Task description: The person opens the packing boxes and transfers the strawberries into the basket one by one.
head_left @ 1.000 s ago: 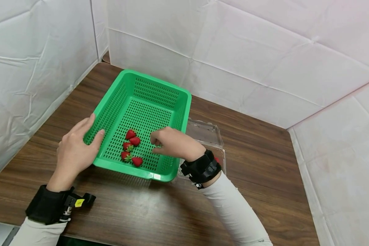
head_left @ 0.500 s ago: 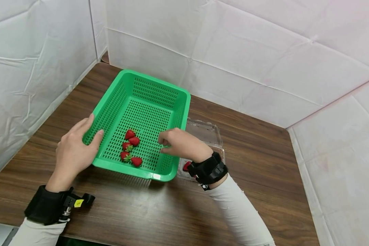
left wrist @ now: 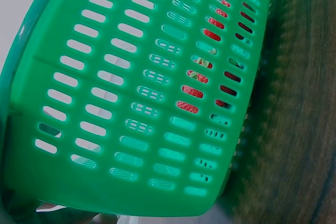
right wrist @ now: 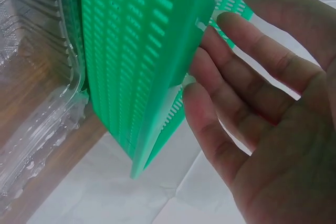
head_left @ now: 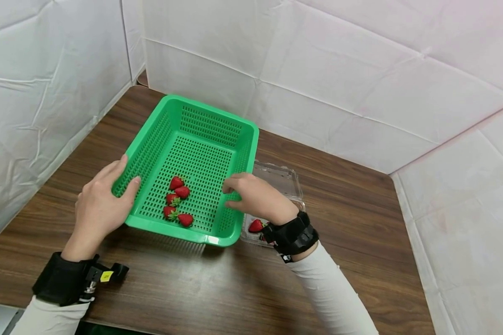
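Note:
A green perforated plastic basket (head_left: 213,110) stands on the table, with several strawberries (head_left: 182,192) grouped toward its near left part. On the basket's left side my left hand (head_left: 102,204) grips the rim, thumb over the inner side. My right hand (head_left: 257,195) hovers at the right rim, its fingers loosely bent and parted; the right wrist view shows nothing held in them. Part of a clear plastic clamshell (head_left: 276,180) shows beyond that forearm, lid raised, with a strawberry (head_left: 255,225) visible inside. Other contents are hidden by the wrist. Through the basket's slots, the left wrist view shows red berries (left wrist: 192,92).
A dark wood-grain table (head_left: 352,223) lies under everything, its front edge near the bottom left. White sheeted walls (head_left: 318,79) rise behind it and on both sides. The clamshell stands close against the basket's right side.
My right hand has drawn back to the right, from over the basket's inside toward its right rim. A strawberry in the clamshell has come into view. My left hand stays on the basket.

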`<state>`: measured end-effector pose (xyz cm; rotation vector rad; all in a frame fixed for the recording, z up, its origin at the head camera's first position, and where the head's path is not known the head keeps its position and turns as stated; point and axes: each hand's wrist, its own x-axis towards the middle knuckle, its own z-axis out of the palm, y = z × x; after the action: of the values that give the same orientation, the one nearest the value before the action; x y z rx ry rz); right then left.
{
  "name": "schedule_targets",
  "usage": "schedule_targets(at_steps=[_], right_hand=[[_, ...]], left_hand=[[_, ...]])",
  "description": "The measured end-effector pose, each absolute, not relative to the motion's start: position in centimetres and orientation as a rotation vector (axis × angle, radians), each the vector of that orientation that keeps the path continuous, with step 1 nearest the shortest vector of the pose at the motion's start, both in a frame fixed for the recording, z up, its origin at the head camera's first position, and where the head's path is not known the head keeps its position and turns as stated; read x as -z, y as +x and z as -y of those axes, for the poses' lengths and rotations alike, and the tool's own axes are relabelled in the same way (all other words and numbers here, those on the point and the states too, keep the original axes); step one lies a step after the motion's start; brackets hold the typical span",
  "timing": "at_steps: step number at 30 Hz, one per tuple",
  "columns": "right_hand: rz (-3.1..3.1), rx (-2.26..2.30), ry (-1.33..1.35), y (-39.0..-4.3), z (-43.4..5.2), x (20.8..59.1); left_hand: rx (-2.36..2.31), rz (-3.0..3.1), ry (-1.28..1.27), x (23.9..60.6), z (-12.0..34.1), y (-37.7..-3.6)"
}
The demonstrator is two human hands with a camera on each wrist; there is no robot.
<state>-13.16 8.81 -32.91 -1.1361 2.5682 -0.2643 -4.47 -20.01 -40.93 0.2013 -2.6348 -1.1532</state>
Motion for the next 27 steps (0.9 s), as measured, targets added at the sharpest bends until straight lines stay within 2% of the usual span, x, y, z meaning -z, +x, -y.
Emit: schedule_targets(at_steps=[18,27], right_hand=[[-2.696,0.404,-1.09,-13.1,-10.6,33.5],[-2.717,0.397,-0.976,-13.3,-11.6,33.5]], left_hand=[[1.156,2.639,0.199,41.0,20.1,-4.5],[1.152,2.641,0.197,41.1,20.1,-4.5]])
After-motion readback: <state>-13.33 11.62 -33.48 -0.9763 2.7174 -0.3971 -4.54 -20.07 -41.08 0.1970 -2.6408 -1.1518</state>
